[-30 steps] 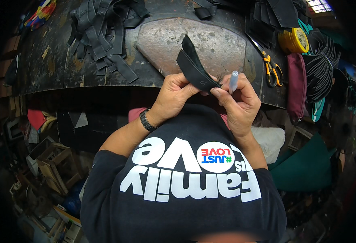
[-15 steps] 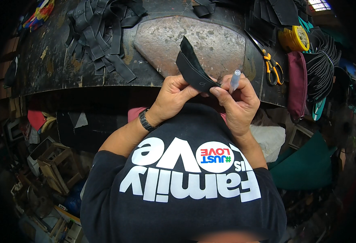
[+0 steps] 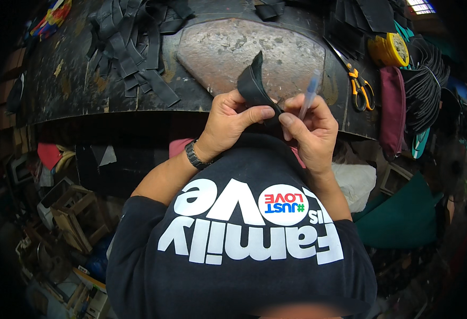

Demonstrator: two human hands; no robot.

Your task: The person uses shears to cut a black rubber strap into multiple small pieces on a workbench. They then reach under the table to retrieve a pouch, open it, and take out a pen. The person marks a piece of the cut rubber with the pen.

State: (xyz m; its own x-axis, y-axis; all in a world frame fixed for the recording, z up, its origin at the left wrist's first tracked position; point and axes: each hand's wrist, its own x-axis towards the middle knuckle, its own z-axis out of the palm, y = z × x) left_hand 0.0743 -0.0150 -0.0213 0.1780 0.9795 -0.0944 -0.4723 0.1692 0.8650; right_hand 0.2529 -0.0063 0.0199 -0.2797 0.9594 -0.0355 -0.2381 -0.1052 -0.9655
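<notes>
A black strip of leather-like material [image 3: 251, 87], bent into a curve, is held up near the table's front edge. My left hand [image 3: 234, 115] grips it from the left, thumb laid along its near face. At its right end, my right hand [image 3: 310, 123] pinches the strip between thumb and fingertips. A clear pen with a bluish end [image 3: 309, 95] also sits in the right hand, tilted upward between the fingers. Behind the strip lies a worn stone-like slab [image 3: 212, 50] set on the dark table [image 3: 74, 101].
A heap of black strips [image 3: 130, 48] lies at the back left. Orange-handled scissors [image 3: 360, 91], a yellow tub [image 3: 383, 50], a maroon pouch [image 3: 392, 111] and a tied bundle of black cords [image 3: 424, 85] are on the right. A wooden stool [image 3: 76, 218] stands at lower left.
The strip has turned and shifted slightly right, now more edge-on. My left thumb has slid over its near face. The pen tilts further away from me.
</notes>
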